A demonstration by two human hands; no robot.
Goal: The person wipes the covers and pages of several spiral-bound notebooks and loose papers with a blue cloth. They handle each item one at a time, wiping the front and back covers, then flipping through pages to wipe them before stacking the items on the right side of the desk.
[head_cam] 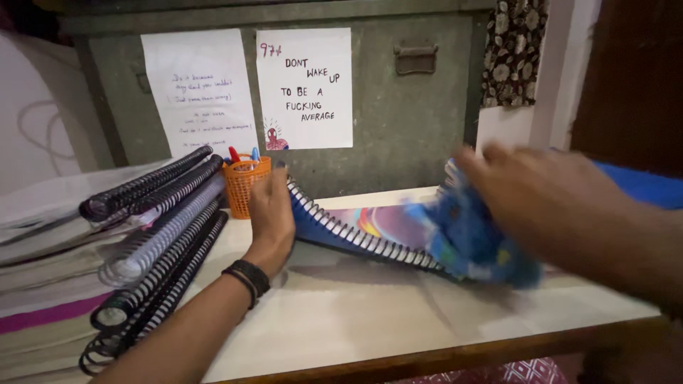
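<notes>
My left hand [270, 213] grips the spiral notebook [370, 231] at its nine o'clock end; my blurred right hand [530, 195] seemingly clutches a blue cloth [473, 238] on the desk [341, 313].

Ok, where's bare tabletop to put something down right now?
Free: the pale tabletop along the front edge, between the stack of spiral-bound books and the right hand with its blue cloth. Crowded: the back, where the left hand steadies a colourful spiral notebook beside the orange pen basket.
</notes>
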